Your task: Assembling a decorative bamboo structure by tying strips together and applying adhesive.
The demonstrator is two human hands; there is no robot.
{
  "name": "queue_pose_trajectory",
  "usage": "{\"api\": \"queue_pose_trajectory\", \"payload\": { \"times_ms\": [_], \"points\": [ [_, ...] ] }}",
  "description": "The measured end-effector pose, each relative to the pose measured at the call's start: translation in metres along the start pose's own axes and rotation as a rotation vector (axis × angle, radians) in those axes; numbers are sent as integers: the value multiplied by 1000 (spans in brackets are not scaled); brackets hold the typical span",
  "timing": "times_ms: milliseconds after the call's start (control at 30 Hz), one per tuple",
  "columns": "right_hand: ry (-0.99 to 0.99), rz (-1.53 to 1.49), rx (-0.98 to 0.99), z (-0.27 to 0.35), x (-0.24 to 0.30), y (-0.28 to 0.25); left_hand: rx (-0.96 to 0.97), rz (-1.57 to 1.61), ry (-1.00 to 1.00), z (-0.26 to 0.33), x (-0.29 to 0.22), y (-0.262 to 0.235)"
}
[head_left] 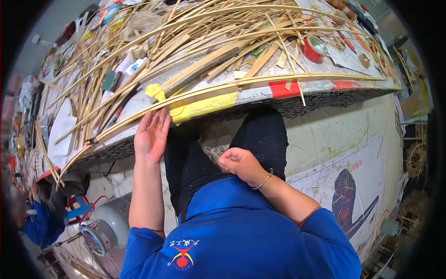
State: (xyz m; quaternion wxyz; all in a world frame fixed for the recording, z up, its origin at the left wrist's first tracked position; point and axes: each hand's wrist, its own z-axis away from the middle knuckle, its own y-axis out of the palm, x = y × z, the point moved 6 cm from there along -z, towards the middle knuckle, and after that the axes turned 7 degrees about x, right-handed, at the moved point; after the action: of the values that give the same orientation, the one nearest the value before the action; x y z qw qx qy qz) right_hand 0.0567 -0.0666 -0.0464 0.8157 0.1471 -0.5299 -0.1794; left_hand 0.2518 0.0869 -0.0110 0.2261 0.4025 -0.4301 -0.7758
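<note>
A long bamboo strip (pixel 204 90) runs along the front edge of the worktable, bending with it in the fisheye picture. My left hand (pixel 152 136) is palm up with its fingers stretched out, the fingertips at the strip beside the yellow tape (pixel 204 107) on the table edge. Over my lap, my right hand (pixel 242 163) is closed with thumb and fingers pressed together. What it holds, if anything, is too small to tell. A crumpled clear plastic bag (pixel 215 151) shows between my legs, just beyond the right hand.
Loose bamboo strips (pixel 260 60) cover much of the worktable. A red round tin (pixel 314 49) stands at the right. A large printed sheet (pixel 353 195) lies on the floor at right. A grey tank (pixel 109 223) and a person in blue (pixel 44 225) are at lower left.
</note>
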Motion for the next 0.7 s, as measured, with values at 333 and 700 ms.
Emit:
{"api": "queue_pose_trajectory", "payload": {
  "times_ms": [333,700],
  "points": [
    [25,-88,18,-25,28,24,17,-232,-10,-4,-7,-7],
    [-39,-433,-134,-112,17,92,78,-300,21,26,-10,-7]
  ]
}}
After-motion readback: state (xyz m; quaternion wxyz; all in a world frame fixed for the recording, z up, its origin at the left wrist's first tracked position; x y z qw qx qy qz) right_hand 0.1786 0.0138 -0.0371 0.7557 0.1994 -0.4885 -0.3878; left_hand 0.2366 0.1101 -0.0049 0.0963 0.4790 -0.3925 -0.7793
